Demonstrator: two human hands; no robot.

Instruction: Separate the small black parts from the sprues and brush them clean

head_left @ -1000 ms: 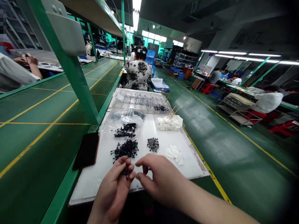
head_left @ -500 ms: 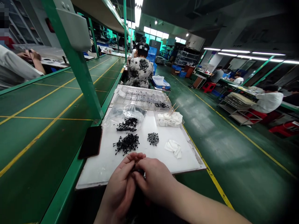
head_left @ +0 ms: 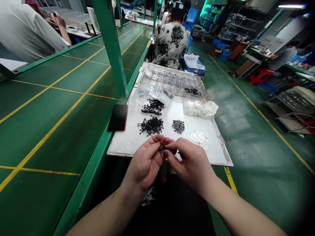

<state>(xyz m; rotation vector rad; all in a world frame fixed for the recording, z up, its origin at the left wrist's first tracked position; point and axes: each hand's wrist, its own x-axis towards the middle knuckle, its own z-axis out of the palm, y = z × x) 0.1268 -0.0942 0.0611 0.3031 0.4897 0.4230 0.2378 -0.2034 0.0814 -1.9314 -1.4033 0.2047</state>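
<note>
My left grip (head_left: 145, 162) and right grip (head_left: 190, 164) pinch narrowly on a small dark part (head_left: 162, 149) above the white board (head_left: 128, 144); my fingers hide its shape. Two black piles (head_left: 151, 126) (head_left: 153, 107) and a grey pile (head_left: 178, 126) are left. The clear tray (head_left: 169, 78) looks only partly filled; its contents are hard to make out.

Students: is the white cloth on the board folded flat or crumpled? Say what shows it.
Crumpled: the white cloth lies in loose, uneven creases, with no neat square edges.
</note>
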